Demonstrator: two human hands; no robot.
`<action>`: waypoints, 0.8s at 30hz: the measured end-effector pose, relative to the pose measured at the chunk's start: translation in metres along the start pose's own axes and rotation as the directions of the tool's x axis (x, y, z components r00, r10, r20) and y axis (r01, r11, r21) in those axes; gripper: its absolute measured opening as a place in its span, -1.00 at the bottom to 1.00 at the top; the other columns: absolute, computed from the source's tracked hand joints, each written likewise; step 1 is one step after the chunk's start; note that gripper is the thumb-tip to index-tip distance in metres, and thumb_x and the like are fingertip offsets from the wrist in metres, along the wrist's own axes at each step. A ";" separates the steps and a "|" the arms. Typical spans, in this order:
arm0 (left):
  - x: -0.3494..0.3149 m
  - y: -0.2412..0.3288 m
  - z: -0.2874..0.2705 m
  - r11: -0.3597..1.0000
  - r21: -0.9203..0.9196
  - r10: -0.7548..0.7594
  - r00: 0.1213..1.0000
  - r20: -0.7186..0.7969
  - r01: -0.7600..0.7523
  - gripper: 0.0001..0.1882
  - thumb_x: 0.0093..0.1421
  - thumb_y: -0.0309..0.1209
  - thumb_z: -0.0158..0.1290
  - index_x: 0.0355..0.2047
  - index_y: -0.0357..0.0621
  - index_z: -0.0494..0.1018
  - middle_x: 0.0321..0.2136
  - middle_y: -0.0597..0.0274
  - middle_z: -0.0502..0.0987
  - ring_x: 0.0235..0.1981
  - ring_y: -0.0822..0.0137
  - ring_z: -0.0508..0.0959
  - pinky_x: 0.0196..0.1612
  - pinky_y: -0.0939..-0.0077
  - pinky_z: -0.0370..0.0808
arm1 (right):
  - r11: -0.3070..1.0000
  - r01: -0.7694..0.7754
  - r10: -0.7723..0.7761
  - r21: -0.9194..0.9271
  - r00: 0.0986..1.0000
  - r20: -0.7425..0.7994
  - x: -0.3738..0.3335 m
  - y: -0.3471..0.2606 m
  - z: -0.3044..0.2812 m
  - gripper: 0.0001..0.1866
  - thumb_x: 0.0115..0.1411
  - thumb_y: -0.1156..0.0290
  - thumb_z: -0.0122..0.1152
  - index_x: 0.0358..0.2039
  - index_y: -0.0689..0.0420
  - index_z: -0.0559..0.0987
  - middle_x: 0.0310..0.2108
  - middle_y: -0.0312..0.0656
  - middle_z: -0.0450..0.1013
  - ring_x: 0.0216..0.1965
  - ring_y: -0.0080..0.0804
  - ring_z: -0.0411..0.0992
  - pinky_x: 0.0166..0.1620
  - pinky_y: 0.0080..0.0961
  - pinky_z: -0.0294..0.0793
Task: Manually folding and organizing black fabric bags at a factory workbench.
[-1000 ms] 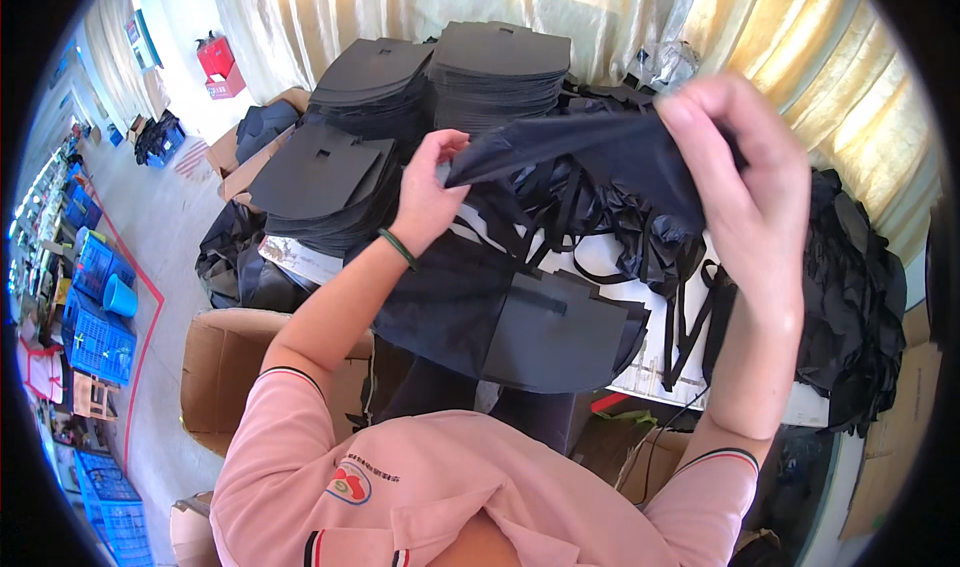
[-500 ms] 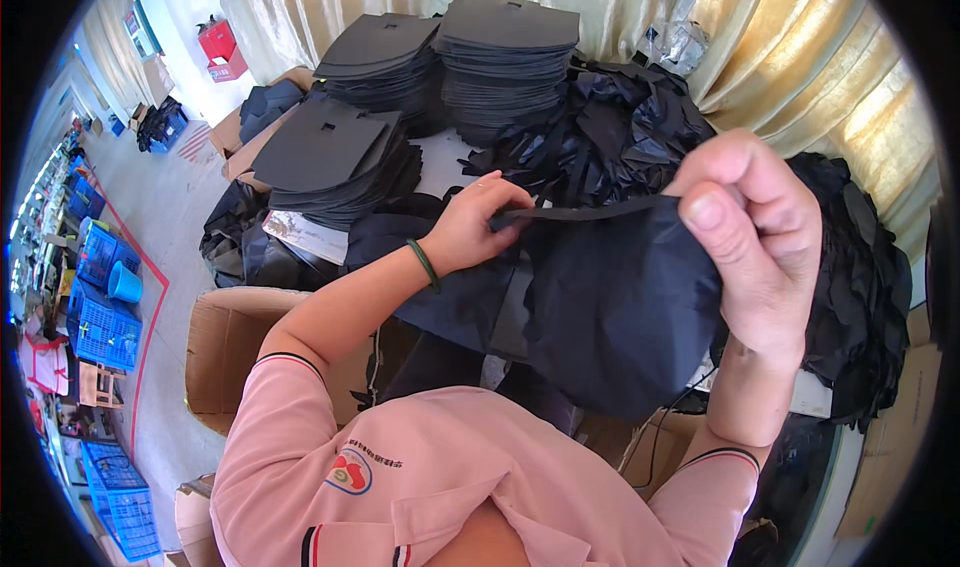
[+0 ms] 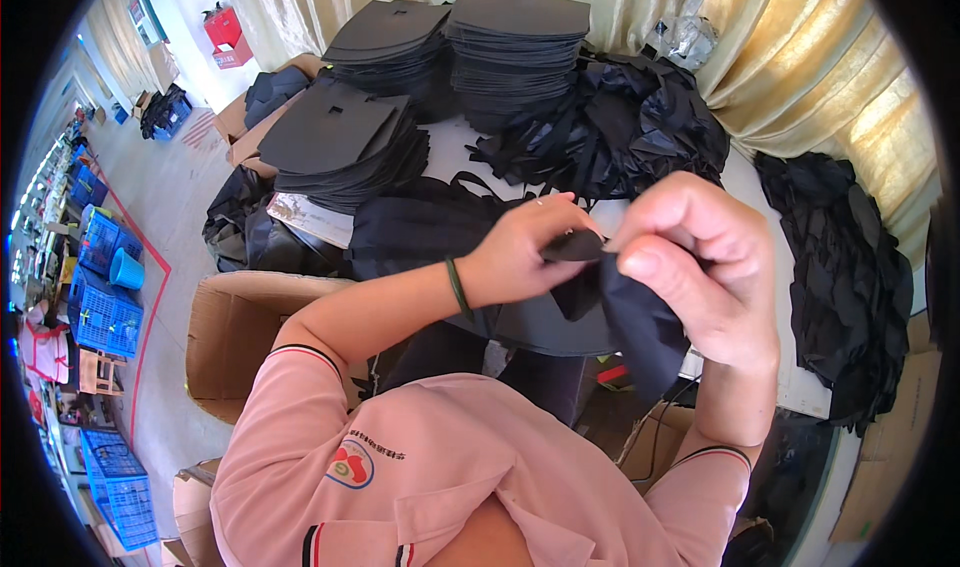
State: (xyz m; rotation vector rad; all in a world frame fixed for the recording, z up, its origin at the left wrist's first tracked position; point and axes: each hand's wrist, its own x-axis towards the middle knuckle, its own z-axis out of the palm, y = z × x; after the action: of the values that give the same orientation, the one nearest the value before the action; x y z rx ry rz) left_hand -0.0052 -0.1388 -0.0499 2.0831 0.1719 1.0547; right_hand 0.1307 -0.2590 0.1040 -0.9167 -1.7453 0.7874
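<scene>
A black cloth piece hangs between my hands, bunched at its top edge. My left hand is closed on a dark folded end of it. My right hand pinches the cloth between thumb and curled fingers, close to the left fingertips. Beneath them, at the table's near edge, lies a flat black panel with a curved rim, partly covered by my left hand and the cloth. More black fabric with a strap lies beside my left forearm.
Stacks of black panels stand at the back, with another stack nearer left. Heaps of black fabric lie behind my hands and at the right. An open cardboard box sits left of me; curtains hang behind.
My hands have come together, the right moving left and slightly down. The cloth, stretched wide between them before, is now gathered and narrower, baring more of the panel below.
</scene>
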 end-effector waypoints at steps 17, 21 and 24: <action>-0.121 -0.023 -0.228 0.617 0.265 -0.786 0.569 0.242 0.741 -0.83 0.07 -0.69 0.06 -0.30 -0.35 0.54 -0.51 0.21 0.57 -0.50 0.46 0.59 -0.37 0.60 0.52 | 0.918 -0.245 0.266 0.312 0.963 -0.027 -0.166 0.040 -0.071 -0.79 -0.05 0.56 0.46 -0.60 0.32 0.54 -0.65 -0.11 0.52 -0.67 -0.43 0.48 -0.58 -0.60 0.41; -0.110 -0.028 -0.223 0.512 0.305 -0.854 0.436 0.283 0.803 -0.81 0.12 -0.60 0.14 -0.22 -0.34 0.51 -0.52 0.21 0.55 -0.53 0.48 0.57 -0.42 0.57 0.50 | 0.816 -0.403 0.505 0.415 0.846 -0.172 -0.183 0.067 -0.059 -0.66 -0.15 0.37 0.59 -0.59 0.28 0.55 -0.63 -0.24 0.50 -0.64 -0.60 0.41 -0.55 -0.70 0.30; -0.104 -0.046 -0.188 0.615 0.389 -0.788 0.516 0.337 0.686 -0.73 0.14 -0.50 0.19 -0.15 -0.31 0.49 -0.42 0.13 0.59 -0.44 0.34 0.61 -0.35 0.46 0.51 | 0.825 -0.381 0.481 0.417 0.861 -0.166 -0.171 0.066 -0.053 -0.64 -0.16 0.34 0.60 -0.59 0.27 0.54 -0.62 -0.24 0.50 -0.63 -0.60 0.42 -0.53 -0.71 0.32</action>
State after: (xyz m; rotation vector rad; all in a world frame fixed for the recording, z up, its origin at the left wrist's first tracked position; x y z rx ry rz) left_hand -0.2003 -0.0431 -0.0807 2.0365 0.8798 -0.0396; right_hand 0.2371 -0.3671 -0.0122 -1.1145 -1.1039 1.1868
